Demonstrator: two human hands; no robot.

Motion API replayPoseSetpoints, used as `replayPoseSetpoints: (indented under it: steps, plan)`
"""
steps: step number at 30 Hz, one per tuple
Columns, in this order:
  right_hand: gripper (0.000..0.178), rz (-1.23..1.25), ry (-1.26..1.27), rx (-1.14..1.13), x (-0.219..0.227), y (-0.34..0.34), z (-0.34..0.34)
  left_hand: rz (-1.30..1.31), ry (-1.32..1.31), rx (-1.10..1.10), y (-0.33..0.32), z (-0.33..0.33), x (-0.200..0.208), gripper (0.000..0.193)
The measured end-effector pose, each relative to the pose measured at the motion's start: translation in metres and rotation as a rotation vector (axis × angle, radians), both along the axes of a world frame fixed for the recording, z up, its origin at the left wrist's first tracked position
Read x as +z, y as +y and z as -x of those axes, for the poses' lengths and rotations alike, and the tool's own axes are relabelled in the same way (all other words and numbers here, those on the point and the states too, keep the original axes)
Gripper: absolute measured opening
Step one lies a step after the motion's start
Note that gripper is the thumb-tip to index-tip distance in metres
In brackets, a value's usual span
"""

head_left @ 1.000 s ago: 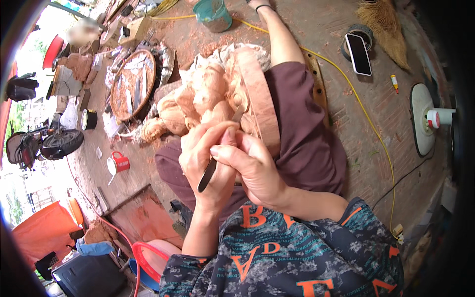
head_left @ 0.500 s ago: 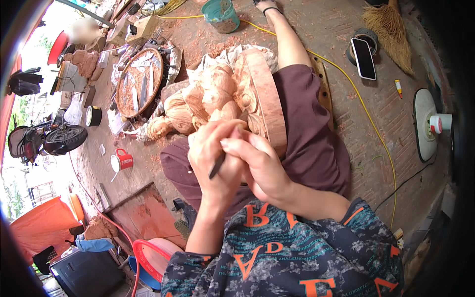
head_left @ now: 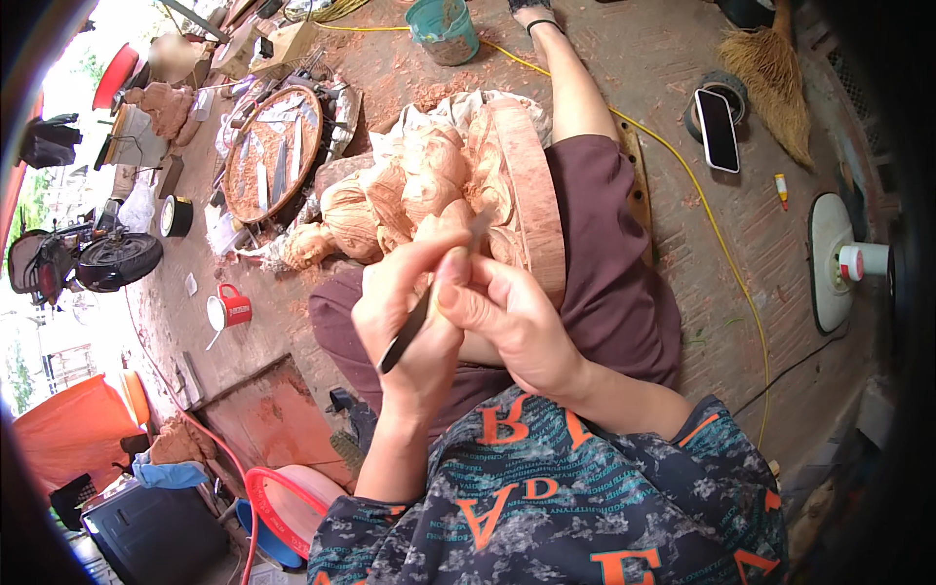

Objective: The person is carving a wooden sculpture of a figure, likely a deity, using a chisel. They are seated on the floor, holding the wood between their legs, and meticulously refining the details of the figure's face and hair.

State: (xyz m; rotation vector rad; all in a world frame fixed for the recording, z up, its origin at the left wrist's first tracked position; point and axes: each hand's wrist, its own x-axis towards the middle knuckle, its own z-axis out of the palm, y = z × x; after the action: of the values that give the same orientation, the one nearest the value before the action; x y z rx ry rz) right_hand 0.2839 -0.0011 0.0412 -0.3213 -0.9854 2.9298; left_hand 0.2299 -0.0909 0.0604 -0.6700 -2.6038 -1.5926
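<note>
In front of me a carved wooden figure (head_left: 429, 175) lies on its side across my lap, its flat thick base (head_left: 531, 185) toward my right thigh. My left hand (head_left: 409, 302) is closed on a slim dark carving chisel (head_left: 405, 336). The chisel slants across both hands, and its flat grey tip shows above the left fingers, over the carving. Pressed against the left hand, my right hand (head_left: 522, 327) has its fingers curled and its thumb at the chisel's shaft. The hands hide the nearest part of the figure.
A round tray (head_left: 317, 127) of blades and chips lies at the left, with a red mug (head_left: 229, 307) nearer. A teal bucket (head_left: 444, 34) stands ahead. On the right are a phone (head_left: 719, 132), a yellow cable (head_left: 707, 210), a straw broom (head_left: 765, 88) and a fan (head_left: 834, 263).
My hands have turned slightly and the left fingers have loosened and straightened. More of the chisel now shows, including its tip above the fingers. The carving stays on my lap.
</note>
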Motion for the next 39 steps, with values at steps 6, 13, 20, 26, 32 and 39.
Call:
replayPoseSetpoints:
  steps: [6,13,20,26,32,39]
  plan:
    - [0.025,-1.492,0.265,-0.506,-0.017,0.04,-0.027,-0.407,-0.116,-0.184,-0.028,-0.002,-0.02,0.013]
    - [0.043,-1.966,0.421,-0.395,-0.029,0.04,-0.013,-0.823,-0.638,-0.103,-0.018,-0.023,-0.047,0.02]
    - [0.033,-2.134,0.337,-0.486,-0.028,0.031,-0.009,-0.821,-0.745,-0.053,-0.012,-0.021,-0.039,0.017]
    - [0.031,-2.123,0.355,-0.458,-0.026,0.031,-0.011,-0.677,-0.566,-0.081,-0.016,-0.019,-0.031,0.015]
    - [0.032,-2.1,0.319,-0.526,-0.03,0.029,-0.009,-0.76,-0.589,-0.088,-0.01,-0.018,-0.032,0.014]
    - [0.03,-2.093,0.297,-0.437,-0.023,0.028,-0.013,-0.735,-0.611,-0.05,-0.015,-0.022,-0.021,0.014]
